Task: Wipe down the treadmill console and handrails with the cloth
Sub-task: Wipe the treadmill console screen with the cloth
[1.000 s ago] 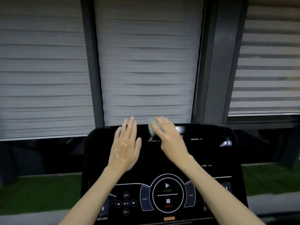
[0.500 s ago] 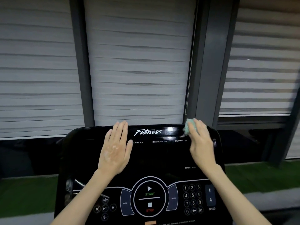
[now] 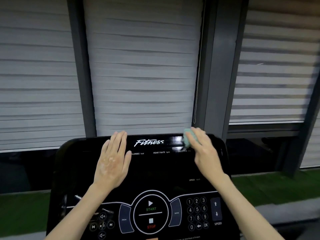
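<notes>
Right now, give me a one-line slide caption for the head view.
Right hand presses the green cloth to the treadmill console near its upper right corner; left hand rests flat.

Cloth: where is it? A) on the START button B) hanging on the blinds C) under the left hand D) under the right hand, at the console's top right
D: the green cloth pokes out from under the right hand at the top right of the console; the left hand lies flat, with no cloth showing.
</notes>
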Action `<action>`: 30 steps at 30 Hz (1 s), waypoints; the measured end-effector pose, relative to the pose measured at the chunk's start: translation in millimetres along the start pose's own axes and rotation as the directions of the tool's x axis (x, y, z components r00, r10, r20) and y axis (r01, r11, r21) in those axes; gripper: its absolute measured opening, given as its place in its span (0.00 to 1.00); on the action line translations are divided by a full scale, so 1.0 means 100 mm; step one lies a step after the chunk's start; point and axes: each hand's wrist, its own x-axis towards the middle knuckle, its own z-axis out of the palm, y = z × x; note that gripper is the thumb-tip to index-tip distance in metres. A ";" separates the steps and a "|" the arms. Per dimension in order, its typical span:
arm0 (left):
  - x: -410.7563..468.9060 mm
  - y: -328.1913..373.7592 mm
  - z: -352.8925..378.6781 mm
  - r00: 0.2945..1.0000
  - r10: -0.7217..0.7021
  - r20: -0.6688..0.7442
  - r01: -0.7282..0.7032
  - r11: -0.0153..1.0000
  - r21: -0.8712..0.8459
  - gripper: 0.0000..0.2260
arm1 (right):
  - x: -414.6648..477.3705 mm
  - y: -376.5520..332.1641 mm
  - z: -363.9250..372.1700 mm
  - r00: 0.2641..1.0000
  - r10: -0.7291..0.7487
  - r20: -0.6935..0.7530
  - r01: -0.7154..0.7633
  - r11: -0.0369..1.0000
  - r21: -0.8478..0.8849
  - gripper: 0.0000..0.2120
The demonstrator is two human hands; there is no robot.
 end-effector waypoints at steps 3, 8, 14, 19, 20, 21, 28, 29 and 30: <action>0.01 0.00 0.00 1.000 0.004 -0.004 -0.004 1.000 -0.003 0.26 | -0.14 0.38 -0.19 0.990 0.130 -0.050 -0.131 0.991 -0.021 0.32; 0.00 0.01 -0.02 1.000 0.005 0.005 -0.005 1.000 -0.014 0.26 | -0.21 0.46 -0.26 0.932 0.347 -0.109 -0.351 0.936 -0.026 0.24; 0.00 -0.05 -0.07 0.998 0.036 0.042 -0.035 0.999 -0.009 0.27 | 0.08 -0.17 0.09 0.983 0.132 -0.130 -0.135 0.991 -0.017 0.24; -0.12 -0.18 -0.20 0.997 0.043 0.060 -0.041 0.999 -0.022 0.27 | 0.51 -1.25 0.34 0.997 -0.049 0.065 0.044 0.996 0.081 0.16; -0.17 -0.24 -0.23 0.998 0.031 0.055 -0.030 0.999 -0.022 0.26 | 0.57 -1.45 0.39 0.992 -0.066 0.103 0.056 0.994 0.098 0.16; -0.22 -0.31 -0.26 0.999 0.014 0.047 -0.013 1.000 -0.019 0.26 | 0.62 -1.64 0.45 0.986 -0.086 0.143 0.069 0.991 0.117 0.17; -0.73 -0.87 -0.40 0.988 -0.151 0.032 0.150 0.989 0.014 0.26 | 0.86 -2.73 0.72 0.926 -0.240 0.292 0.171 0.955 0.242 0.16; -0.78 -0.93 -0.40 0.986 -0.159 0.039 0.159 0.987 0.019 0.27 | 0.87 -2.83 0.76 0.918 -0.262 0.296 0.190 0.949 0.251 0.17; -0.83 -0.97 -0.40 0.985 -0.165 0.043 0.164 0.986 0.018 0.27 | 0.87 -2.89 0.80 0.911 -0.291 0.291 0.217 0.941 0.261 0.17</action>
